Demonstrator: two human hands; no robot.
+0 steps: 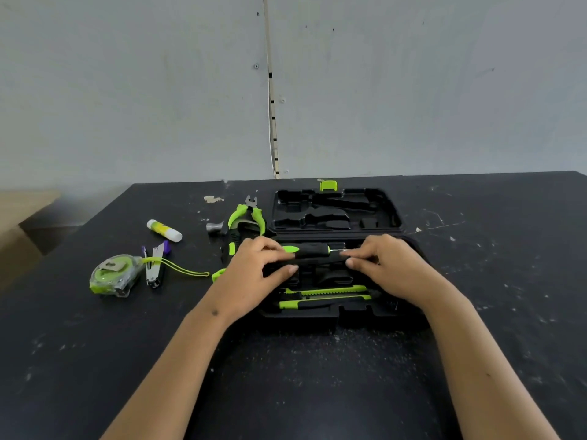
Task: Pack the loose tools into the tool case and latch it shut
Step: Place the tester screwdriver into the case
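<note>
Both hands push a screwdriver (313, 250) into its slot in the open tool case (336, 217). Left hand (254, 268) & right hand (386, 265) pinch its ends. Next: grab pliers (246, 214), tape measure (111, 274) etc. off the table (95, 344).

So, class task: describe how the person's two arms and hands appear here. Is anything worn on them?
Both forearms are bare right up to the bottom edge of the picture: no sleeves, gloves, watch, rings or bracelets show. The left hand has a small dark mark near the wrist. The right hand shows short, unpainted nails.
</note>
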